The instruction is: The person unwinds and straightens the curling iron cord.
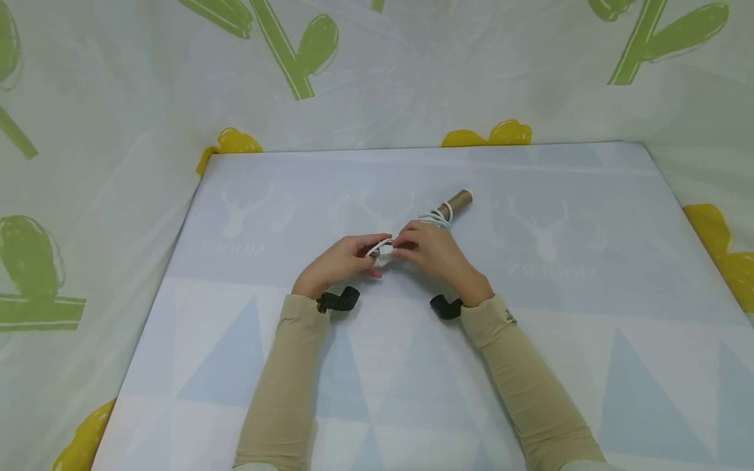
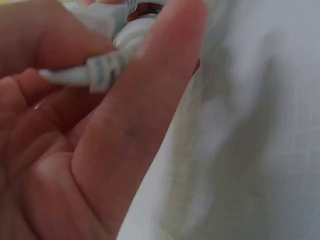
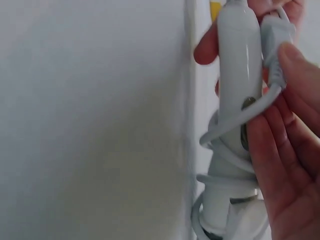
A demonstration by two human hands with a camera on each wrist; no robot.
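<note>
1. Two fingertips of my right hand (image 1: pixel 434 254), thumb and finger, pinch the white plug (image 3: pixel 276 40). The plug sits just beside the handle (image 3: pixel 240 65) of the wand (image 1: pixel 443 210), between my two hands.
2. My left hand (image 1: pixel 338 260) looks closed around the near end of the wand, by the ribbed cord neck (image 2: pixel 102 72), but that close view is blurry, so I can't be quite sure.
3. The wand is long and straight. It slants from my left hand, past my right, up over the table (image 1: pixel 530 340).
4. Its brown end (image 1: pixel 462 199) points away from me and to my right. My right hand is nearer to it.
5. White cord (image 3: pixel 235 125) loops around the handle.
</note>
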